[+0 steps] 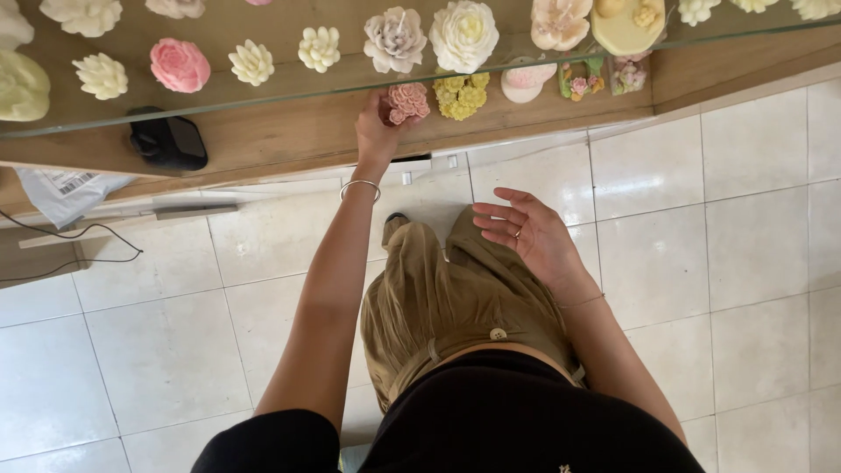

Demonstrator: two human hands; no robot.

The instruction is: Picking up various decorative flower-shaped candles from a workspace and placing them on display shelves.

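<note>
Right hand (536,235) empty | left hand (377,131) grips pink clustered-rose candle (408,102)

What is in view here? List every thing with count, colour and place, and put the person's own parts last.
Pink flower candle: one, dusty pink, lower wooden shelf, in the left hand.
Yellow flower candle: one, yellow, lower shelf, right of the pink one.
Flower candles on glass shelf: many, mostly cream and white, one bright pink, across the top.
Black object: one, black, lower shelf at left.
Plastic bag: one, white-grey, left edge.
Cable: one, black, at left.
Floor tiles: off-white, below.
Bangle: one, silver, left wrist.
Left hand: gripping the pink candle.
Right hand: open, empty, above the olive trousers.
</note>
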